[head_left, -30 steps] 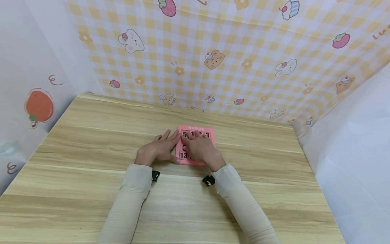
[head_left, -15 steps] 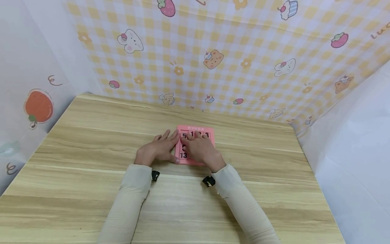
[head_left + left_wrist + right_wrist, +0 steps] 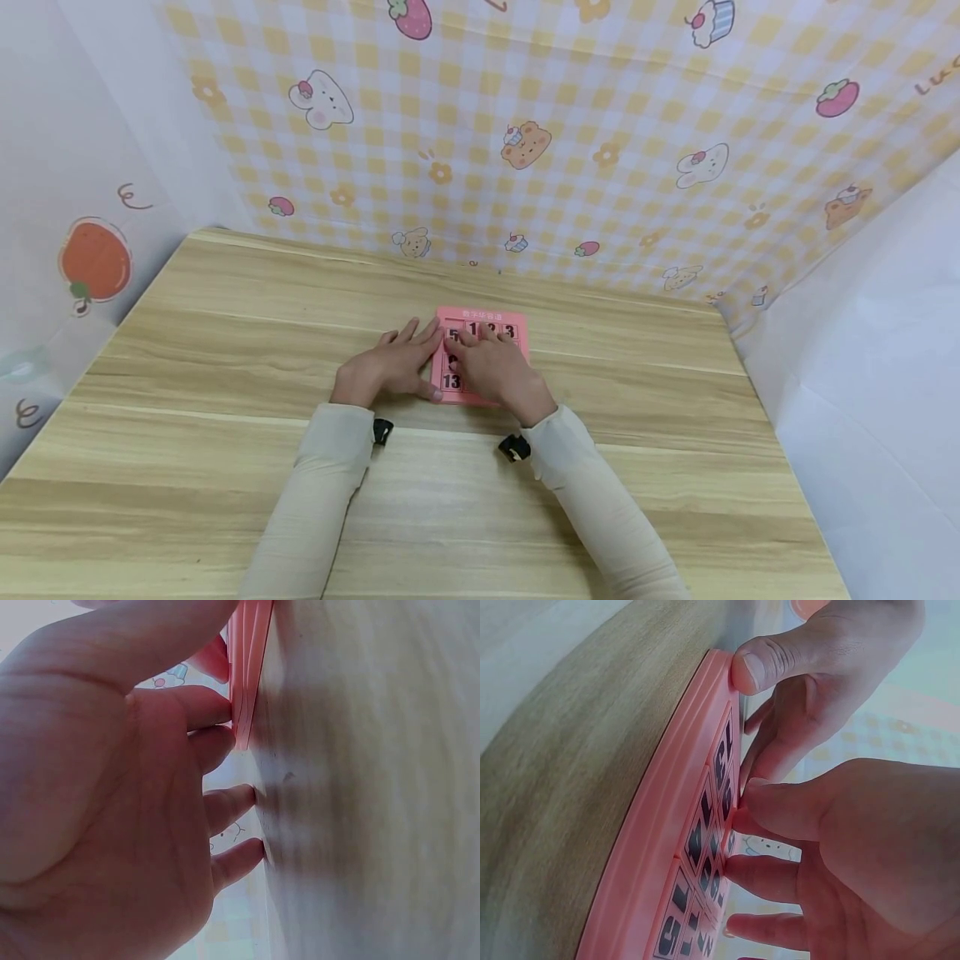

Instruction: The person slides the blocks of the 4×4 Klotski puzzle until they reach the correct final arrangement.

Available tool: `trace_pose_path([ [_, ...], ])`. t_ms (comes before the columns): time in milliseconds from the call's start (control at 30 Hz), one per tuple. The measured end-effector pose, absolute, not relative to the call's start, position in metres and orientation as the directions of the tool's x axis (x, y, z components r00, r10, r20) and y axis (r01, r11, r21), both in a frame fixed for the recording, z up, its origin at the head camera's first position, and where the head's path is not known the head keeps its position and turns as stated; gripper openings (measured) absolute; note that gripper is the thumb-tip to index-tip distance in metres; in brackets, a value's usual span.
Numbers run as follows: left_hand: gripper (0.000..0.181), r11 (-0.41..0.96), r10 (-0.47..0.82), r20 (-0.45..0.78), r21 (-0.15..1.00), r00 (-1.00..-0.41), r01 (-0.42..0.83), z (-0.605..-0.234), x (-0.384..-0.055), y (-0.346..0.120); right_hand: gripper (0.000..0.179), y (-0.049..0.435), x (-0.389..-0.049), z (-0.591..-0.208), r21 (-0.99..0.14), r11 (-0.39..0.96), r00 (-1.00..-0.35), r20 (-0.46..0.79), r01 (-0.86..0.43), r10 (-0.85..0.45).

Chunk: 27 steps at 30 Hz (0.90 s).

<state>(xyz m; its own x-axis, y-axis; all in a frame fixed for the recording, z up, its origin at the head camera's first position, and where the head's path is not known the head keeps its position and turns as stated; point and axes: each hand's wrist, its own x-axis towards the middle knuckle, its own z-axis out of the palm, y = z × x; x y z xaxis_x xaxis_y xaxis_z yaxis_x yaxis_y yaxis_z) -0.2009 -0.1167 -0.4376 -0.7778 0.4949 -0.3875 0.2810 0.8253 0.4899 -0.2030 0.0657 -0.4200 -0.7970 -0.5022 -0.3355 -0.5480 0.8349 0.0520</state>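
Observation:
A pink number slide puzzle (image 3: 483,314) lies flat on the table, with black numerals on its square tiles. My left hand (image 3: 390,364) rests along its left side, thumb at the near left corner; in the left wrist view, fingertips touch the puzzle's side (image 3: 247,667) and others reach the table. My right hand (image 3: 495,367) is over the tiles, fingers extended and fingertips on them, hiding much of the middle and right. Tile 5 (image 3: 453,334) sits beside that hand's fingertips, with a gap above it in the top left corner. Tile 13 (image 3: 452,382) shows at the near left.
The wooden table (image 3: 225,350) extends around the puzzle on all sides. Behind it hangs a yellow checked cloth (image 3: 465,117) with cartoon prints. White sheets (image 3: 885,350) enclose the sides. A dark band (image 3: 514,447) shows at the right wrist.
Tile 5 has slid a little toward me, leaving a gap above it in the top left corner. Both hands have stayed nearly in place.

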Motion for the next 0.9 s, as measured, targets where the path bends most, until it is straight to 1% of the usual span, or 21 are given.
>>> trace_pose_path([
  [167,0.102,0.826,0.492,-0.394,0.492,-0.777,0.274,-0.4375,-0.2006,-0.1167,0.048,0.066,-0.2014,-0.4196,0.033,0.841,-0.8,-0.331,-0.54,-0.501],
  [567,0.103,0.824,0.499,-0.387,0.488,-0.775,0.288,-0.4391,-0.2013,-0.1171,0.048,0.0671,-0.198,-0.4205,0.047,0.839,-0.803,-0.322,-0.543,-0.502],
  [900,0.104,0.827,0.498,-0.392,0.482,-0.773,0.289,-0.4401,-0.202,-0.117,0.046,0.0674,-0.1959,-0.4211,0.038,0.841,-0.801,-0.328,-0.54,-0.5],
])
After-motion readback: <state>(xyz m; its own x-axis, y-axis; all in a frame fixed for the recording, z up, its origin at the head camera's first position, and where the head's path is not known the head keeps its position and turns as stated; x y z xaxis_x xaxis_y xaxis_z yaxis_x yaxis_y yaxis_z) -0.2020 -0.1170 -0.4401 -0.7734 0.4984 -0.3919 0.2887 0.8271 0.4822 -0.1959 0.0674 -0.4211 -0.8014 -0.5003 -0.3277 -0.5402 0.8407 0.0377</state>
